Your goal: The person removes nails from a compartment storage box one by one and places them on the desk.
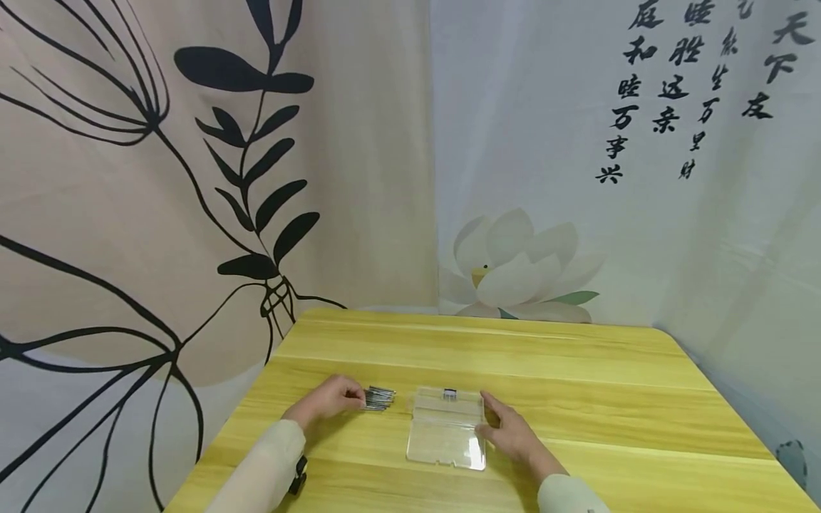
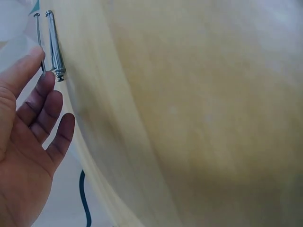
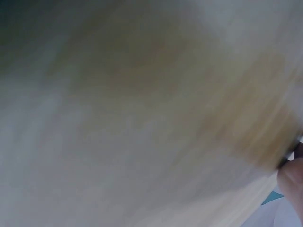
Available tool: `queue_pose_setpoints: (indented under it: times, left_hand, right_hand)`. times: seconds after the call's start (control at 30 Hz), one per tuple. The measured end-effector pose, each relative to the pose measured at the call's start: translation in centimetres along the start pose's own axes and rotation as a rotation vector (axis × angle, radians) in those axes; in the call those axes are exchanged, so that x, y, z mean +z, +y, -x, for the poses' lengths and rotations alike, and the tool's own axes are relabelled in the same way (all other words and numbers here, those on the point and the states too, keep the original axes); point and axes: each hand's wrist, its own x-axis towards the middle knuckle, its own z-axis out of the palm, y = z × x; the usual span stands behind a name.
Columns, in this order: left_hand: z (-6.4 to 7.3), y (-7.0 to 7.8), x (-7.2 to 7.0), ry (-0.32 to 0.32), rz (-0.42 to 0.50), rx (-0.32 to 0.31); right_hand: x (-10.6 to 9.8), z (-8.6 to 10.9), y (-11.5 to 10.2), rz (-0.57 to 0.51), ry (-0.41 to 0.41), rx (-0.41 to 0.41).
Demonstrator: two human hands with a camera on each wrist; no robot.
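In the head view my left hand (image 1: 335, 396) is beside a small pile of metal nails (image 1: 380, 398) on the wooden table. The left wrist view shows its thumb and index finger pinching one thin nail (image 2: 39, 38), with the other fingers loosely bent. More nails (image 2: 56, 45) lie just beyond those fingertips. Right of the pile, a clear plastic box (image 1: 447, 443) lies with its lid folded open toward me. My right hand (image 1: 509, 432) holds its right end, index finger at the far corner and thumb near the hinge line. Only that hand's thumb (image 3: 291, 182) shows clearly in the right wrist view.
The yellow wood-grain table (image 1: 616, 399) has rounded far corners. Behind it hangs a cloth backdrop (image 1: 365, 157) with printed plants, a flower and writing. A dark strap piece (image 1: 298, 476) sits at the left sleeve.
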Motion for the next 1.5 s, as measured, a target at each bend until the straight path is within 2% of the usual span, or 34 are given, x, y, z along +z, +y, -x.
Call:
queue_pose_setpoints:
  times: [0.4, 0.7, 0.87, 1.03, 1.23, 1.5]
  left_hand:
    - [0.2, 0.4, 0.4, 0.023, -0.107, 0.006]
    - [0.1, 0.6, 0.2, 0.049, -0.089, -0.032]
    - [-0.4, 0.6, 0.0, 0.060, -0.080, -0.043]
    - [-1.1, 0.9, -0.5, 0.088, -0.104, -0.014]
    - [-2.1, 2.0, -0.8, 0.117, -0.122, -0.037]
    - [-3.8, 3.7, -1.0, 0.114, -0.191, -0.015]
  right_hand:
    - [-0.1, 0.2, -0.3, 0.005, 0.012, 0.007]
    - [-0.1, 0.0, 0.0, 0.014, 0.022, 0.001]
    - [-0.1, -0.2, 0.3, 0.016, 0.028, -0.004]
    - [-0.2, -0.3, 0.2, 0.017, 0.035, -0.009]
    - [-0.2, -0.4, 0.2, 0.032, 0.045, -0.023]
    - [-0.2, -0.2, 0.1, 0.043, 0.049, -0.013]
